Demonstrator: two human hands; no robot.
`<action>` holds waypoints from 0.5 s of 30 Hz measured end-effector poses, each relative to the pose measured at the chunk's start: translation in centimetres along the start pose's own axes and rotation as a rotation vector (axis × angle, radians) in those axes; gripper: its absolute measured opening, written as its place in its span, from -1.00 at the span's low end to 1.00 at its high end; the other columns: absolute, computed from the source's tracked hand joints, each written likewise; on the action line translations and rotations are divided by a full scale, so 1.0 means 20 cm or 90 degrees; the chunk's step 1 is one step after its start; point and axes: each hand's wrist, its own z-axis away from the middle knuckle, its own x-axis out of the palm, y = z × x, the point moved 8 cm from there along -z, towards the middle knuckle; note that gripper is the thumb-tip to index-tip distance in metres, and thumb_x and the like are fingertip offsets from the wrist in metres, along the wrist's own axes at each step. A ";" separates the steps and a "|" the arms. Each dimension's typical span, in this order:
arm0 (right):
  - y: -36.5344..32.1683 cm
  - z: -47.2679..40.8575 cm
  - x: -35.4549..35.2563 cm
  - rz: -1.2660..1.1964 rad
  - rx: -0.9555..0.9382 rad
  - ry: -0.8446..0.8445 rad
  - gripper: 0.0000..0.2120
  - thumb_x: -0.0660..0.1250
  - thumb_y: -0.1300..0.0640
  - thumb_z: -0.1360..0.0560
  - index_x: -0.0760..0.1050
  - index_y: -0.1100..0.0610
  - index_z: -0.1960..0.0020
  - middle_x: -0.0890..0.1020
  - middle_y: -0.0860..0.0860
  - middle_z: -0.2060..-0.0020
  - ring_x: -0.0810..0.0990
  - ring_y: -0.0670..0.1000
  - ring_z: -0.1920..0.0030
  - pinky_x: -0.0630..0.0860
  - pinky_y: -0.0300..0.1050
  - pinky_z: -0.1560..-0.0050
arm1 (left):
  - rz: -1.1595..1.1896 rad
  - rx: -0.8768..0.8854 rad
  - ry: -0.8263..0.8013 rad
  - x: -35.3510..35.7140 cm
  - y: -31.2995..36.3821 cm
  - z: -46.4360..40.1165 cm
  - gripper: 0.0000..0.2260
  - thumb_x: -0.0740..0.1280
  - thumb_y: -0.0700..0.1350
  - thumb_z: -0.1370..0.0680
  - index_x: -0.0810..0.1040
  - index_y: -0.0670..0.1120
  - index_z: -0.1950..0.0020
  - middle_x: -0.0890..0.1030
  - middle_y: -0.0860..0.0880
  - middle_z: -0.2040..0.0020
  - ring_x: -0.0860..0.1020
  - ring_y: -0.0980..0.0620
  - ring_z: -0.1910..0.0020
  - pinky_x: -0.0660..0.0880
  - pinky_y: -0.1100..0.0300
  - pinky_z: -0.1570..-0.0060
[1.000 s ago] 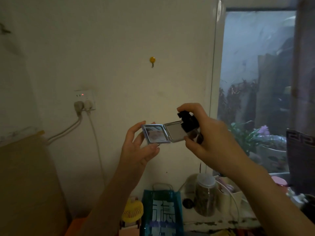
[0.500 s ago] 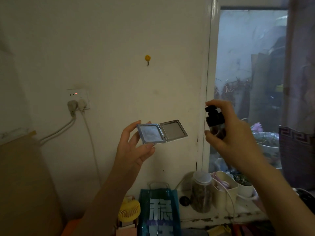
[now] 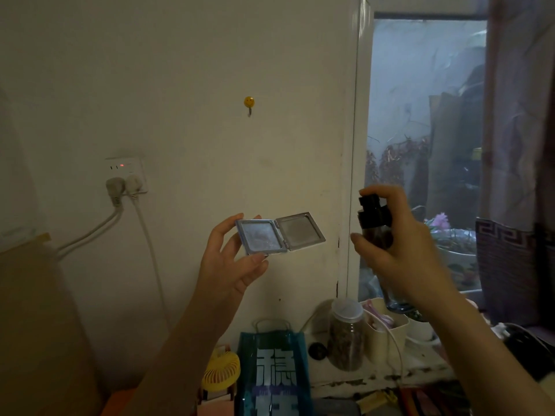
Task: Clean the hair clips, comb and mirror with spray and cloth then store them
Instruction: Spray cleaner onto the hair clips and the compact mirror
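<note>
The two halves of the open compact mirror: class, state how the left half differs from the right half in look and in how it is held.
The left half looks misty and bluish with a mottled film; the right half looks plain dull grey. The left hand pinches the left half, while the right half juts out free, untouched. The left half faces the camera more squarely; the right half tilts away. Both are square, silver-framed and hinged together.

Both forearms bare, no sleeves; short unpainted nails visible.

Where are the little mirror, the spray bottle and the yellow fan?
mirror (image 3: 260, 237), head view, on the left glass pane.
spray bottle (image 3: 374, 217), head view, on its black pump top.
fan (image 3: 220, 375), head view, on its yellow front grille.
</note>
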 end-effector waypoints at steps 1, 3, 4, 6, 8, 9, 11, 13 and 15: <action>0.01 0.00 -0.01 -0.029 0.008 -0.001 -0.45 0.40 0.31 -0.45 0.24 -0.23 -0.14 0.49 -0.07 0.18 0.59 0.07 0.28 0.61 -0.19 0.29 | -0.001 0.001 -0.003 0.00 0.00 0.00 -0.44 0.42 -0.37 -0.31 0.43 0.07 -0.19 0.67 0.07 -0.04 0.65 0.07 0.06 0.56 0.32 0.29; 0.03 0.02 0.00 -0.103 0.035 -0.015 -0.41 0.39 0.32 -0.44 0.22 -0.24 -0.18 0.49 -0.02 0.15 0.59 0.08 0.30 0.60 -0.19 0.34 | -0.001 -0.001 -0.009 0.01 -0.01 0.01 -0.49 0.35 -0.31 -0.31 0.43 0.08 -0.20 0.67 0.08 -0.05 0.65 0.07 0.02 0.56 0.32 0.26; 0.05 0.02 0.00 -0.133 0.047 -0.021 -0.39 0.39 0.33 -0.44 0.21 -0.25 -0.18 0.49 0.02 0.16 0.59 0.07 0.30 0.59 -0.21 0.36 | 0.000 -0.003 -0.011 0.02 -0.01 0.02 -0.49 0.34 -0.29 -0.31 0.43 0.08 -0.20 0.67 0.08 -0.06 0.64 0.06 0.01 0.56 0.31 0.25; 0.08 0.04 0.00 -0.177 0.065 -0.024 -0.38 0.40 0.34 -0.43 0.23 -0.23 -0.21 0.51 0.08 0.19 0.59 0.05 0.32 0.57 -0.20 0.37 | 0.006 -0.008 -0.011 0.02 -0.02 0.03 -0.49 0.34 -0.29 -0.31 0.43 0.08 -0.20 0.66 0.07 -0.07 0.65 0.06 0.00 0.56 0.31 0.25; 0.10 0.07 -0.01 -0.209 0.076 -0.023 -0.38 0.42 0.30 -0.41 0.23 -0.19 -0.25 0.51 0.13 0.21 0.58 0.02 0.35 0.57 -0.19 0.37 | 0.012 -0.015 -0.010 0.03 -0.04 0.03 -0.49 0.34 -0.29 -0.30 0.43 0.07 -0.20 0.65 0.05 -0.08 0.65 0.04 0.01 0.57 0.30 0.25; 0.11 0.08 -0.01 -0.219 0.082 -0.023 -0.39 0.43 0.24 -0.39 0.23 -0.17 -0.27 0.52 0.14 0.21 0.58 0.01 0.35 0.56 -0.19 0.36 | 0.009 -0.017 -0.009 0.03 -0.04 0.04 -0.49 0.34 -0.29 -0.30 0.43 0.08 -0.20 0.65 0.03 -0.09 0.65 0.03 0.00 0.57 0.30 0.25; 0.12 0.11 -0.01 -0.238 0.099 -0.024 -0.39 0.42 0.11 -0.35 0.23 -0.14 -0.30 0.52 0.16 0.18 0.58 0.02 0.34 0.57 -0.18 0.35 | -0.001 -0.019 -0.008 0.03 -0.06 0.04 -0.49 0.34 -0.28 -0.30 0.42 0.08 -0.20 0.63 0.02 -0.11 0.65 0.02 0.00 0.56 0.31 0.25; 0.15 0.13 0.00 -0.255 0.115 -0.027 -0.42 0.41 0.05 -0.38 0.23 -0.14 -0.31 0.51 0.17 0.14 0.59 0.06 0.35 0.58 -0.16 0.34 | -0.009 -0.025 -0.010 0.04 -0.08 0.05 -0.49 0.34 -0.27 -0.30 0.42 0.09 -0.20 0.63 0.02 -0.11 0.64 0.02 -0.01 0.56 0.32 0.25; 0.17 0.16 0.01 -0.268 0.125 -0.032 -0.49 0.39 0.03 -0.46 0.24 -0.17 -0.31 0.53 0.15 0.17 0.59 0.09 0.35 0.58 -0.13 0.33 | -0.010 -0.035 -0.012 0.05 -0.10 0.06 -0.45 0.39 -0.27 -0.27 0.42 0.10 -0.20 0.62 0.00 -0.13 0.64 0.01 -0.03 0.56 0.32 0.24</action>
